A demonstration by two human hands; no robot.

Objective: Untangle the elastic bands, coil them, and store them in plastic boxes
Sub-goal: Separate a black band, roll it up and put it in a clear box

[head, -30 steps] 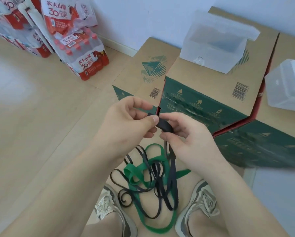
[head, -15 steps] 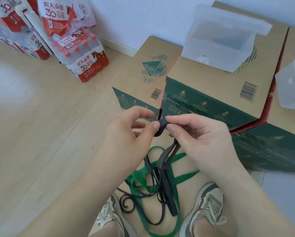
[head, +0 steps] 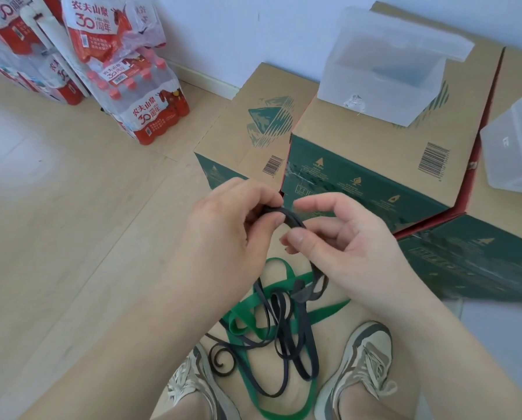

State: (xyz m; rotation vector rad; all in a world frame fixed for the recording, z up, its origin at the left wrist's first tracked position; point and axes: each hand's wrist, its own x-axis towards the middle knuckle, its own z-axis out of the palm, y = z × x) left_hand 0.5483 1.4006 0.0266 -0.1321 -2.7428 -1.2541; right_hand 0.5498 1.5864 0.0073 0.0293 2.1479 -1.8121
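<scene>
Cardboard boxes [head: 359,137] with green sides carry a clear lidded plastic box [head: 374,89]. Before them, the left hand [head: 229,231] pinches and the right hand [head: 356,253] curls round a black elastic band [head: 288,216], its tail tangled with a green elastic band [head: 244,310] on the floor [head: 72,237].

Your pale wood floor [head: 72,237] carried a green band [head: 244,309] tangled with dark bands [head: 306,344] between your sneakers [head: 365,359], water-bottle packs [head: 147,110] far left by the wall, and cardboard boxes [head: 359,140] ahead, topped by two clear plastic boxes [head: 380,77].
</scene>
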